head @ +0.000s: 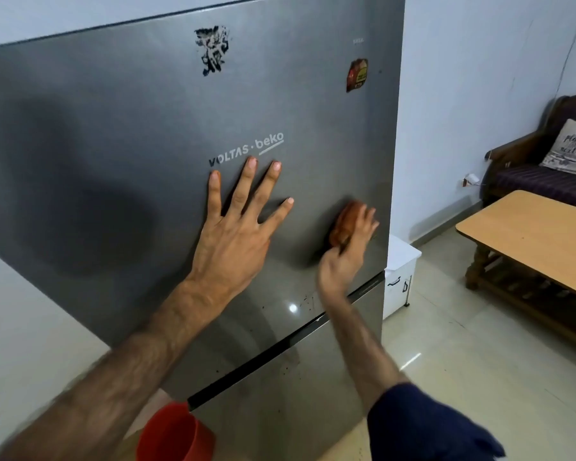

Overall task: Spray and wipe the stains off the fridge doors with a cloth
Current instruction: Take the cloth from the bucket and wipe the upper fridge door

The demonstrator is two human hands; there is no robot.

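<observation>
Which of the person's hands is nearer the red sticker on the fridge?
Right. The right hand, holding the cloth, is below the red sticker; the left hand lies flat farther left.

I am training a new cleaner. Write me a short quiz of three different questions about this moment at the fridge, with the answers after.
1. True or false: the left hand lies flat with spread fingers on the upper fridge door.
2. What does the right hand hold? A) a spray bottle B) an orange-brown cloth C) nothing
3. Fill in: the black smear sits ____ the brand lettering.

Key:
1. True.
2. B; it is pressed to the door near its right edge.
3. Above; it is near the top of the door and not wiped yet.
</observation>
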